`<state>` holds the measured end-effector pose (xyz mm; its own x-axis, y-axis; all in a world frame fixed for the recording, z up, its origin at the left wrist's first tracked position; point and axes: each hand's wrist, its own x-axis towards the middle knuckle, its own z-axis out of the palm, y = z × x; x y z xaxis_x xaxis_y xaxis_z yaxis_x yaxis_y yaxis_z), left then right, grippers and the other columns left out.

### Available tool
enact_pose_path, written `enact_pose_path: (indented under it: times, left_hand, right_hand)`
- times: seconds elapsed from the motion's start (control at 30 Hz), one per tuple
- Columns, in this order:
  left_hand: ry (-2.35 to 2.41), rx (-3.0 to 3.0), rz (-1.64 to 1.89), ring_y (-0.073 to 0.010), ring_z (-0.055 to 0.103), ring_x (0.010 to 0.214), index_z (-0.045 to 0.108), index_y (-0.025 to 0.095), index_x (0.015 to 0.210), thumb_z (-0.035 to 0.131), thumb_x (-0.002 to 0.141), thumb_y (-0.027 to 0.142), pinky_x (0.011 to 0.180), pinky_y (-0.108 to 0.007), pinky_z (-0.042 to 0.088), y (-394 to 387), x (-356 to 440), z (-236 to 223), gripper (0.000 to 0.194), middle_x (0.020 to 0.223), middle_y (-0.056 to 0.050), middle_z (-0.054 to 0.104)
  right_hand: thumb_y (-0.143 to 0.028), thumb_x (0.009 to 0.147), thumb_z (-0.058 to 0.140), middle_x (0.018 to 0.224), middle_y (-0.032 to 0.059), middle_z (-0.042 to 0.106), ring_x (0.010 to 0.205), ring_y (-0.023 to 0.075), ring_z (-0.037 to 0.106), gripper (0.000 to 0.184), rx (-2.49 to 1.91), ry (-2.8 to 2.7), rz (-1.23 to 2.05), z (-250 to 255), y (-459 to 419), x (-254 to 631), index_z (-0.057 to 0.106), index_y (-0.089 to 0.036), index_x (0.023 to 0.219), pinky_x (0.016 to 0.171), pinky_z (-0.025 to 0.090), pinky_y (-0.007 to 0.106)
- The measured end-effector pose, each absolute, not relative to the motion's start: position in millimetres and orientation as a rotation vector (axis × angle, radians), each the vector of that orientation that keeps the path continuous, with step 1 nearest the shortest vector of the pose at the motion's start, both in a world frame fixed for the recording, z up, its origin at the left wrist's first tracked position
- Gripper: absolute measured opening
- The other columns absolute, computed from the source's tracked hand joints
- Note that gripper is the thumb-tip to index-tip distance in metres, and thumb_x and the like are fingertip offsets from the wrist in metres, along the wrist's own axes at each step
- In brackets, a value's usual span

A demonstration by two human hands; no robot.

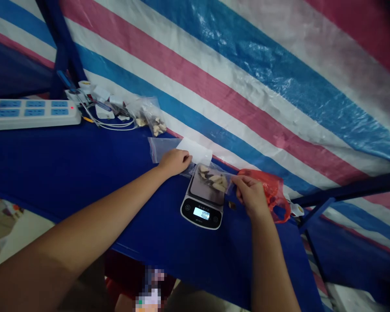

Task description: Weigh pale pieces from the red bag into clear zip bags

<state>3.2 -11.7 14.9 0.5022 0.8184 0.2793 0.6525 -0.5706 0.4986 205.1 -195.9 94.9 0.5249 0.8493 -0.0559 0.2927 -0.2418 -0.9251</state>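
A kitchen scale [199,216] with a lit display stands on the blue table, its digits looking like 100 or 10.0. Over its metal plate lies a clear plastic bag [219,180] of pale, dark-edged dried slices. My right hand [251,195] is closed, pinching the bag's right end. To the left of the scale, my left hand [175,162] is closed with curled fingers, beside a white paper [195,151] and a flat clear zip bag [159,149]. What its fingers hold, if anything, is hidden. A small brown piece [232,205] lies right of the scale.
A red plastic bag [274,195] sits behind my right hand. Bagged slices [157,125], white cables [117,125] and chargers lie at the back left, near a white power strip [35,115]. A striped tarp [214,86] rises behind the blue table [84,160].
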Motion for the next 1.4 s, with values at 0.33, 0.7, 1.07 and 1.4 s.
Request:
enact_pose_path:
  times: [0.33, 0.7, 1.07, 1.4]
  left_hand:
    - [1.170, 2.417, 0.669, -0.0239, 0.064, 0.082, 0.067, 0.019, 0.076, 0.042, 0.096, 0.041, 0.061, -0.034, 0.030, -10, 0, 14, 0.039, 0.084, -0.010, 0.073]
    - [1.148, 2.394, 0.673, -0.0257, 0.065, 0.083, 0.071, 0.019, 0.080, 0.041, 0.095, 0.041, 0.065, -0.035, 0.036, -10, -1, 12, 0.040, 0.086, -0.011, 0.073]
    - [1.153, 2.382, 0.693, -0.0250, 0.064, 0.081, 0.069, 0.018, 0.077, 0.044, 0.095, 0.042, 0.066, -0.034, 0.036, -10, -1, 12, 0.039, 0.081, -0.012, 0.071]
    - [1.183, 2.432, 0.715, -0.0225, 0.062, 0.076, 0.066, 0.019, 0.074, 0.045, 0.096, 0.040, 0.061, -0.033, 0.030, -10, 1, 14, 0.038, 0.078, -0.009, 0.071]
  right_hand:
    - [-0.048, 0.089, 0.066, 0.052, -0.0010, 0.054, 0.046, 0.0108, 0.046, 0.036, -2.083, -2.027, 0.228, 241, -192, 176, 0.069, -0.022, 0.065, 0.043, 0.029, 0.025]
    - [-0.055, 0.079, 0.076, 0.047, -0.0052, 0.043, 0.039, 0.0077, 0.033, 0.041, -2.029, -1.508, 0.603, 216, -187, 180, 0.063, -0.021, 0.063, 0.038, 0.020, 0.024]
    - [-0.053, 0.075, 0.079, 0.038, -0.0076, 0.036, 0.033, 0.0069, 0.027, 0.043, -1.804, -0.959, 0.814, 159, -186, 218, 0.053, -0.023, 0.059, 0.034, 0.017, 0.024]
    - [-0.063, 0.061, 0.086, 0.048, -0.0103, 0.042, 0.034, 0.0029, 0.032, 0.053, -1.626, -0.423, 0.735, 36, -221, 256, 0.062, -0.018, 0.073, 0.030, 0.019, 0.014]
